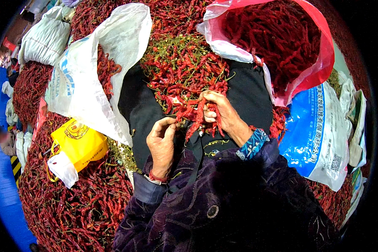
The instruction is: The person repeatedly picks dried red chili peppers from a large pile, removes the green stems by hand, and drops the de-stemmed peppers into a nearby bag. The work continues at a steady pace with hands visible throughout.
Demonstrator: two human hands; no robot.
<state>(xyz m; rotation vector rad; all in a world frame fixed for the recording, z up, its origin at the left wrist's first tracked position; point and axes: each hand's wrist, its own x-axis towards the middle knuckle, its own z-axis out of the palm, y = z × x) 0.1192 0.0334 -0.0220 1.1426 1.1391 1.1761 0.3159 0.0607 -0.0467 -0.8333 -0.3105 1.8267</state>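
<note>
Dried red chillies (197,75) lie heaped between my black-trousered legs, with green stems mixed in. My right hand (222,111) is wrapped round a small bunch of dried chillies (189,113), whose tips hang down over my lap. Just to the left, my left hand (163,138) pinches with thumb and forefinger at the bunch's near edge. Its fingertips hide most of what is between them; it looks like a chilli's stem end.
On the left an open white woven sack (82,90) holds some chillies. A pink-rimmed bag (319,71) full of chillies stands at the right, above a blue-and-white sack (311,130). A yellow bag (82,145) rests on chillies. Another person (6,140) is at far left.
</note>
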